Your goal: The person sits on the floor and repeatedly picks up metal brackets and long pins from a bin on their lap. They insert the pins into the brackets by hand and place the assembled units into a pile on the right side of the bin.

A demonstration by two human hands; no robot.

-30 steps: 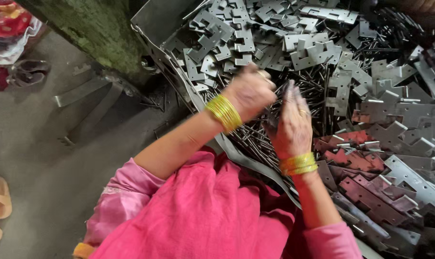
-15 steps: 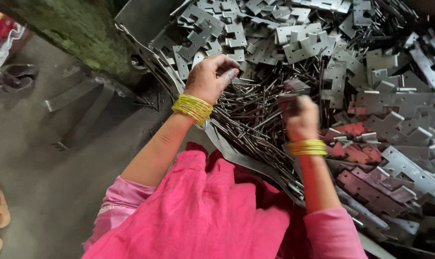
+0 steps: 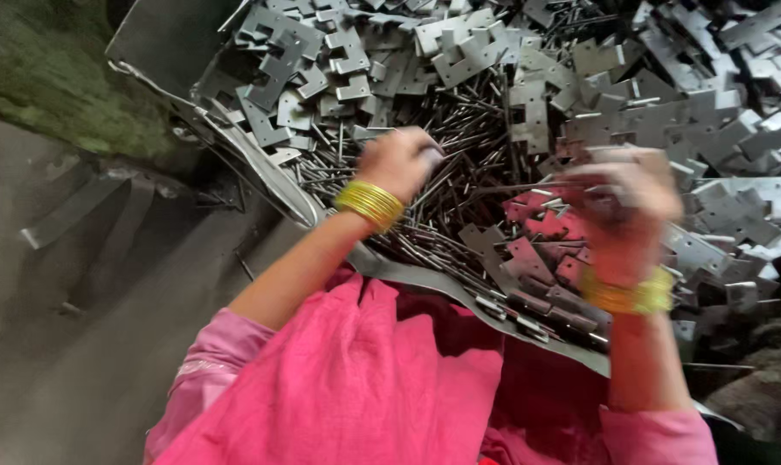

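Left hand (image 3: 396, 161) curled shut among thin steel pins (image 3: 442, 207); what it has hold of cannot be told. Right hand (image 3: 624, 202) blurred; its grip cannot be told. Grey notched hinge plates (image 3: 459, 52) lie heaped, largely unsorted, on dented sheet-metal tray (image 3: 158, 43).

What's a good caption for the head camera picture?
Two hands, left and right, over a heap of thin metal pins and grey hinge plates.
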